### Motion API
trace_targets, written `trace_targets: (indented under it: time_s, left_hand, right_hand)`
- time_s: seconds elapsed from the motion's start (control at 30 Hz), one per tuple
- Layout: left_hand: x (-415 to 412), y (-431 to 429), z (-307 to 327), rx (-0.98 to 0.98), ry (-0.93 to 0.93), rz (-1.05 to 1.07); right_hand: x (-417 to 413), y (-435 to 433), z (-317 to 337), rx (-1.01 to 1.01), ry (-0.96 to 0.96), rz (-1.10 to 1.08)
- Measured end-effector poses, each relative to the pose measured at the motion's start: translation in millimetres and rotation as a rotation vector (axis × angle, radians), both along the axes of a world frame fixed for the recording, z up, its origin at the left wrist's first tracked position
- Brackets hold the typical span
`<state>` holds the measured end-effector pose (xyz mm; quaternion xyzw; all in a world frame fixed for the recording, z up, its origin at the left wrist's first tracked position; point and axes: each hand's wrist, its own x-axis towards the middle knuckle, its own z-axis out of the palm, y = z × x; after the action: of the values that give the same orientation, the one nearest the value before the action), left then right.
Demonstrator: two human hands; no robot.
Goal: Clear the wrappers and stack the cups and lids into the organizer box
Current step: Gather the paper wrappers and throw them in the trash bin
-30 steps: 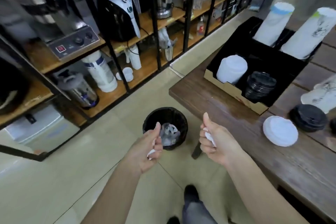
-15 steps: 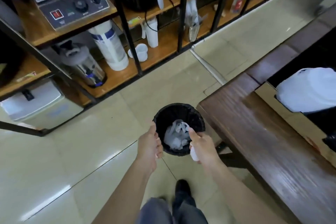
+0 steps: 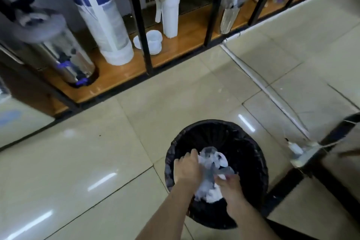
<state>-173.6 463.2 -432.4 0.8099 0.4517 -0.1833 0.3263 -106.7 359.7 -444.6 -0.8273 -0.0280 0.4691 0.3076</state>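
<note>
A shiny pale tiled floor (image 3: 97,142) is seen, with a wooden shelf (image 3: 120,76) along the back. On the shelf, a tall wrapped stack of white cups (image 3: 103,19) is stood beside a metal can (image 3: 64,54). A black bin (image 3: 216,171) with a black bag in it is set on the floor, close to a dark table leg (image 3: 331,138).

Both hands are held over the bin. The left hand (image 3: 188,168) is curled, and a bit of the wrappers (image 3: 213,163) seems to be pinched by it. The right hand (image 3: 229,183) is curled too, with a small white piece at its fingertips. It cannot be told for sure how tight either hold is, because the picture is blurry.

The wrappers are seen down in the bin, between the two hands. They look thin, see-through and crumpled, with white and grey folds.

So the wrapper part seems to be nearly done, once the scraps are let go. The organizer box, the cups for stacking and the lids are not seen here, so nothing can be said about that part, and it may all be left to do.
</note>
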Motion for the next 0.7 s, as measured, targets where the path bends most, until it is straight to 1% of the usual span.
trace_targets:
  time_s: [0.03, 0.1, 0.13, 0.17, 0.2, 0.23, 0.27, 0.33, 0.37, 0.4, 0.43, 0.57, 0.63, 0.7]
  left_hand:
    - [5, 1, -19, 0.001, 0.024, -0.058]
    - [14, -1, -53, -0.087, 0.059, -0.103]
    - [17, -5, -68, -0.13, 0.08, -0.124]
    - [19, -9, -81, -0.165, 0.107, -0.159]
    - [20, -14, -95, -0.177, 0.127, -0.223]
    - [19, -18, -104, -0.179, 0.133, -0.287]
    - [18, -22, -114, -0.174, 0.141, -0.351]
    - [15, -25, -132, -0.174, 0.201, -0.47]
    - [13, -26, -137, -0.191, 0.242, -0.518]
    - [12, -27, -141, -0.208, 0.274, -0.546]
    - [10, -28, -142, -0.218, 0.288, -0.557]
    - [6, -24, -118, -0.15, 0.236, -0.539]
    - [2, -16, -92, -0.069, 0.22, -0.569]
    - [-5, -8, -64, 0.016, 0.183, -0.562]
  right_hand:
    - [-1, 3, -23, -0.004, -0.026, 0.067]
    - [-2, 9, -62, -0.035, -0.071, 0.154]
    - [-1, 9, -77, -0.03, -0.06, 0.168]
    - [1, 7, -91, -0.006, -0.044, 0.135]
    - [2, 6, -106, 0.03, -0.027, 0.132]
    - [0, 5, -118, 0.038, -0.009, 0.186]
    - [0, 3, -122, 0.013, -0.022, 0.3]
    - [0, 3, -126, -0.101, 0.065, 0.462]
    - [3, 3, -128, -0.177, 0.005, 0.579]
    - [6, 1, -129, -0.214, 0.005, 0.649]
    - [7, -1, -128, -0.215, 0.022, 0.699]
    - [11, -4, -109, -0.315, -0.092, 0.802]
    - [13, -5, -86, -0.319, -0.138, 0.753]
    - [13, -8, -60, -0.217, -0.2, 0.653]
